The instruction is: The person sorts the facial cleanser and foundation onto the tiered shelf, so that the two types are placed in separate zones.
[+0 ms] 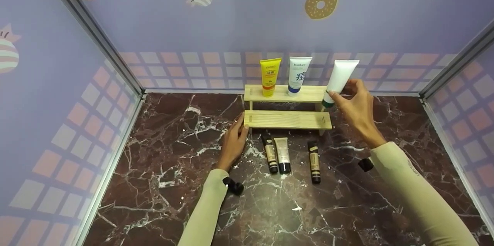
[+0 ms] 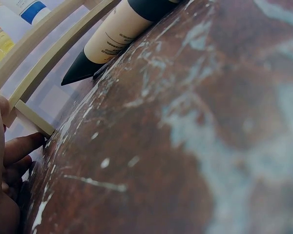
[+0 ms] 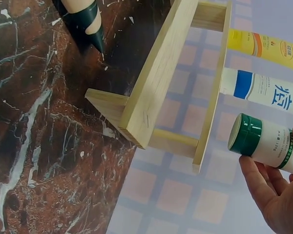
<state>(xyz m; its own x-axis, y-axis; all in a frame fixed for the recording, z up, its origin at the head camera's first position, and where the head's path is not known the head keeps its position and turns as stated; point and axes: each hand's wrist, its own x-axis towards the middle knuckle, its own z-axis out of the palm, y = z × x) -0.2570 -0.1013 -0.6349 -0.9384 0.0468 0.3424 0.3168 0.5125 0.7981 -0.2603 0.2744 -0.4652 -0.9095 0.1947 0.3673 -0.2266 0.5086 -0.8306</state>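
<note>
My right hand (image 1: pixel 357 103) grips a white squeeze tube (image 1: pixel 342 76) with a green cap, held cap down at the right end of the upper step. In the right wrist view its green cap (image 3: pixel 245 135) is beside the upper board. A two-step wooden rack (image 1: pixel 287 119) stands on the marble surface. My left hand (image 1: pixel 233 142) holds the left end of the lower step, thumb on the board, fingers partly hidden behind it. On the upper step stand a yellow tube (image 1: pixel 269 77) and a white tube with a blue cap (image 1: pixel 299 76), both cap down.
In front of the rack lie a black-and-beige tube (image 1: pixel 270 154), a beige tube with a black cap (image 1: pixel 283 155) and another black-and-beige tube (image 1: pixel 314 162). Patterned panels (image 1: pixel 231 14) enclose the marble surface (image 1: pixel 173 199) at the back and sides.
</note>
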